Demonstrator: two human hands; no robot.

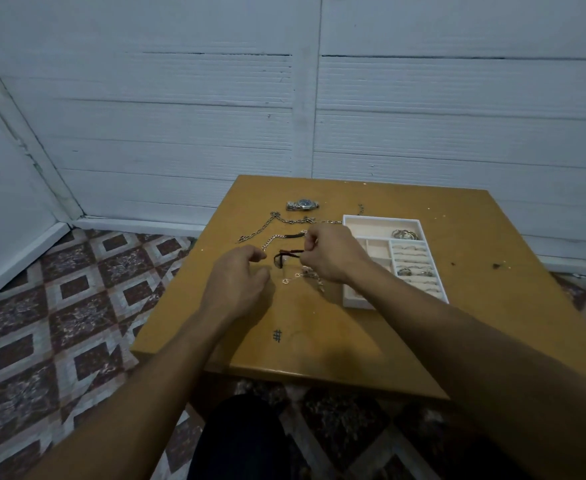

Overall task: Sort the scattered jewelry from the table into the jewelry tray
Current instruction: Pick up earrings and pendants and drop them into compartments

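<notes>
One tight right grip (333, 255) on dark cord (289, 252).

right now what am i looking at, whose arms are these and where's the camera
No machine here: these are a person's two bare arms, filmed by one camera worn on their head, looking forward and down at a wooden table. The right hand pinches one end of a dark cord bracelet. The left hand hovers beside it, fingers loosely curled; whether it holds anything is unclear. Loose on the table lie a wristwatch, a long silver chain and smaller chains. To the right stands a white jewelry tray, with rings already in its slots.
</notes>
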